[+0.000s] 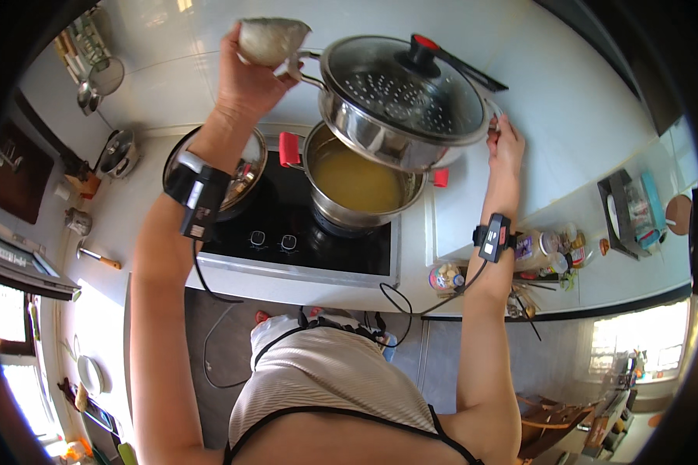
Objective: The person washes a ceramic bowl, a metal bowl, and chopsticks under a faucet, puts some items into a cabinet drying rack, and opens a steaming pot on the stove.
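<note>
A stainless-steel steamer pot (378, 131) hangs tilted between my hands, above the induction or ceramic hob. Its glass lid (360, 64) is on, and a perforated base shows through the glass. My left hand (253, 84) grips the steamer's left handle with a pale, rounded, cloth-like thing (270, 40) bunched in it. On the opposite side, my right hand (507, 142) holds the other handle, with something whitish between. Directly beneath is a steel pot (349, 210) with red handle covers, partly hidden, containing yellowish liquid (358, 183).
A glass-lidded pan (257, 154) stands on the hob (256, 224) behind my left forearm. Jars (538, 247) and a packet of garlic-like bulbs (447, 278) line the right counter. A knife (100, 256) lies left. Cables (407, 325) trail from my wrist devices.
</note>
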### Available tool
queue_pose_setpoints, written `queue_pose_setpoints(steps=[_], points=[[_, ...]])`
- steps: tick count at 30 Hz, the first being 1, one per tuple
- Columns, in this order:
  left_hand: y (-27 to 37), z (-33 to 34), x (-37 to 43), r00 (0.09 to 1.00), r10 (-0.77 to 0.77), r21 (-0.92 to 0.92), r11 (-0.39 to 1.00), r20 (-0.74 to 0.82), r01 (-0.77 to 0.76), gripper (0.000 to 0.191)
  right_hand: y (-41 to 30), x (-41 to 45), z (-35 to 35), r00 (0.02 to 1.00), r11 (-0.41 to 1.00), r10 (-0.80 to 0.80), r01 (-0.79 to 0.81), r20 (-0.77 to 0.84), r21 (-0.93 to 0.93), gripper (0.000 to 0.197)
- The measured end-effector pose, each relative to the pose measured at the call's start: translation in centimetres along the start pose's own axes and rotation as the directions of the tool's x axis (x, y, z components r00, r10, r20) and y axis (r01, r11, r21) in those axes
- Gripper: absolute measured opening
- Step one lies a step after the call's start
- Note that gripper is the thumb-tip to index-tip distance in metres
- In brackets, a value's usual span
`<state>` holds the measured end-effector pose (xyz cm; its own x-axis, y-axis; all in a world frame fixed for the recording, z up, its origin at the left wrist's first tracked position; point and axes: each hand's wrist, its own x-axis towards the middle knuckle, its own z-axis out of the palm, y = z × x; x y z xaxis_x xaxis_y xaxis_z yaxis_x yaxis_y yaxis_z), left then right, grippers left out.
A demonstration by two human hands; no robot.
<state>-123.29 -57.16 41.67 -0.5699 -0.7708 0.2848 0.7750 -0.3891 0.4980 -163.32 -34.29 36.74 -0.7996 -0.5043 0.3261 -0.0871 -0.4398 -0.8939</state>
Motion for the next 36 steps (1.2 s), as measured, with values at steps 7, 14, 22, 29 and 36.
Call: queue_pose_setpoints(steps=[7,14,22,29,36], points=[[-5.4,-4.3,-0.7,0.942,-0.205,0.033,0.975,-0.264,0.221,0.061,6.6,-1.3,-4.7,0.994,0.993,0.109,-0.108,-0.016,0.044,0.022],[-5.0,-10.0,-2.7,0.895,-0.167,-0.083,0.986,-0.414,0.146,0.058,10.9,-3.3,-2.1,0.967,0.978,0.162,-0.184,0.196,0.102,0.008],[-7.2,-12.1,-5.2,0.931,-0.125,-0.096,0.991,-0.342,0.098,0.057,17.5,-1.3,-7.5,0.914,0.933,0.359,-0.343,0.188,-0.113,0.025],[-6.1,-15.6,-8.1,0.919,-0.233,-0.141,0.97,-0.317,0.197,0.088,23.9,4.7,-10.8,0.868,0.899,0.429,-0.385,0.25,-0.206,0.041],[6.1,-14.6,-22.2,0.923,0.097,-0.088,0.986,-0.372,-0.139,0.074,23.6,1.0,2.3,0.78,0.923,0.38,-0.355,0.498,-0.148,0.032]])
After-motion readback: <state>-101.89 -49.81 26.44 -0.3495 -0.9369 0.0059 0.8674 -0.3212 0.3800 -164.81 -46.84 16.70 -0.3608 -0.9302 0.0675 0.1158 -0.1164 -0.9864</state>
